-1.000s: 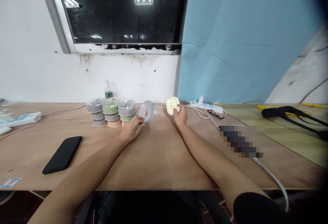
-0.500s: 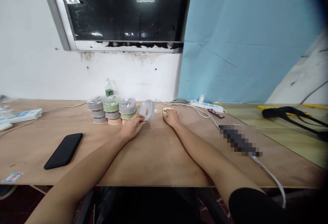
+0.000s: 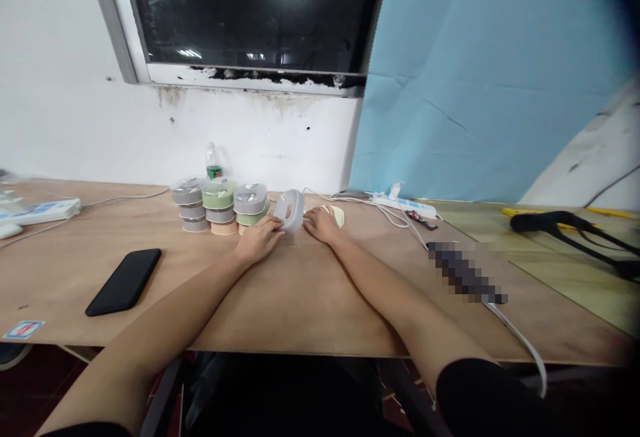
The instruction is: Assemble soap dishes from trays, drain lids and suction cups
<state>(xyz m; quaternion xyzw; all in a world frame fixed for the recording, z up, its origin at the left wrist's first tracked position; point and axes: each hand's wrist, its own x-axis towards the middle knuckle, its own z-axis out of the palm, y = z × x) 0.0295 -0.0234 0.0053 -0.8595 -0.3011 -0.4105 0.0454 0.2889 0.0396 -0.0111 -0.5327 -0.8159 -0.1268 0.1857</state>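
My left hand (image 3: pixel 259 238) pinches the lower left edge of a translucent pale-grey box lid (image 3: pixel 295 209), which stands tilted on its edge above the table. Close to the lid's right side is my right hand (image 3: pixel 324 225), its fingers bent together round something small and whitish that I cannot make out. Whether these fingertips touch the lid is unclear. Behind my right hand lies a cream-coloured oval piece (image 3: pixel 339 215), partly hidden by it. Left of the lid, stacked lunch boxes (image 3: pixel 219 209) in grey, green and peach stand in three columns, with clear lids on top.
A black phone (image 3: pixel 124 282) lies at the left front. Behind the stacks stands a plastic bottle (image 3: pixel 213 162). Power strips (image 3: pixel 407 205) with white cables lie at both sides. A pixelated dark object (image 3: pixel 465 273) with a cable is at the right.
My right hand has let go of the cream piece and moved left, close to the lid. The cream piece now lies behind it. My left hand still holds the lid.
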